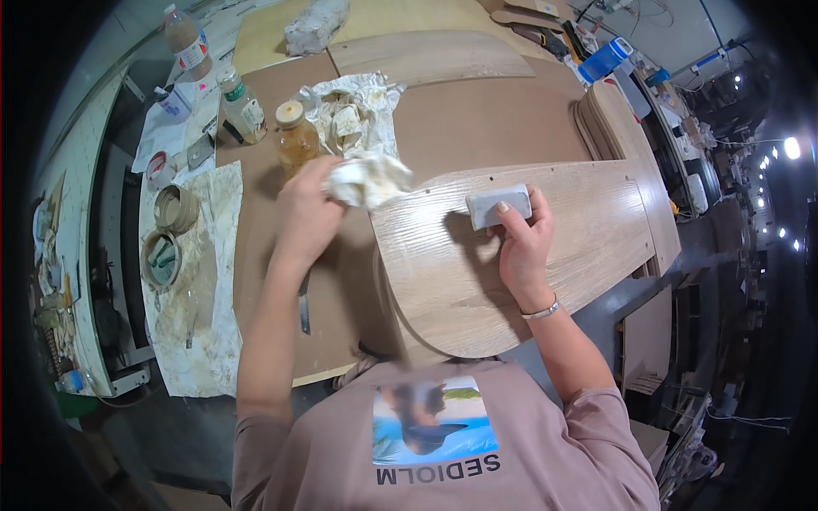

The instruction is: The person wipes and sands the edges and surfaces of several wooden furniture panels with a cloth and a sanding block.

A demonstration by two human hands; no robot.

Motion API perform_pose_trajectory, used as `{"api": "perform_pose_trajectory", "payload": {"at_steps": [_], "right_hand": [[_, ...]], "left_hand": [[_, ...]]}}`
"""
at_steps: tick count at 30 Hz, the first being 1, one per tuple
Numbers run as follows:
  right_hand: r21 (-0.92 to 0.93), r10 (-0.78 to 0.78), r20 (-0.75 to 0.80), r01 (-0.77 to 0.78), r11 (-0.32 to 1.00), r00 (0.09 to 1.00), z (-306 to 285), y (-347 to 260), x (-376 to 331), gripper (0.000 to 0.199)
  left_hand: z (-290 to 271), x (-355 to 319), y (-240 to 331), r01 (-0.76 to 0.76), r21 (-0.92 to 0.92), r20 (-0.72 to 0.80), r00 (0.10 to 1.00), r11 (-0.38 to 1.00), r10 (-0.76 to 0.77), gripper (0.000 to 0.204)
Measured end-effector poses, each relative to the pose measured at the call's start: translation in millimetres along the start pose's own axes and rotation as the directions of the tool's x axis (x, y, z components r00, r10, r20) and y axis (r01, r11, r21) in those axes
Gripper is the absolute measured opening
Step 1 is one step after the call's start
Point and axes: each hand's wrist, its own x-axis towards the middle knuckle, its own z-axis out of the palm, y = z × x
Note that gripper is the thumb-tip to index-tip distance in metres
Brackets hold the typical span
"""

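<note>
A curved wooden panel [588, 230] with pale grain lies on the brown bench in front of me. My right hand [524, 243] presses a small grey block [494, 204] flat against the panel's upper middle. My left hand [307, 209] grips a crumpled white rag [371, 179] at the panel's upper left edge.
A jar of amber liquid [296, 136], two plastic bottles [243, 104] and crumpled paper [358, 106] stand behind my left hand. Tape rolls [175, 209] rest on a stained sheet [209, 341] at left. A thin metal tool [304, 311] lies on the bench. More wooden panels [613, 119] are stacked at right.
</note>
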Motion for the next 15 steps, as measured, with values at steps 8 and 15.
{"api": "perform_pose_trajectory", "payload": {"at_steps": [8,15], "right_hand": [[-0.589,-0.135,0.212,0.237,0.773,0.968,74,-2,21,0.025],[-0.7,-0.253,0.284,0.38,0.605,0.925,73,8,37,0.021]], "left_hand": [[-25,-46,-21,0.292,-0.421,0.056,0.953,0.859,-0.297,0.027],[-42,-107,-66,0.218,-0.239,-0.041,0.971,0.946,-0.234,0.025]]}}
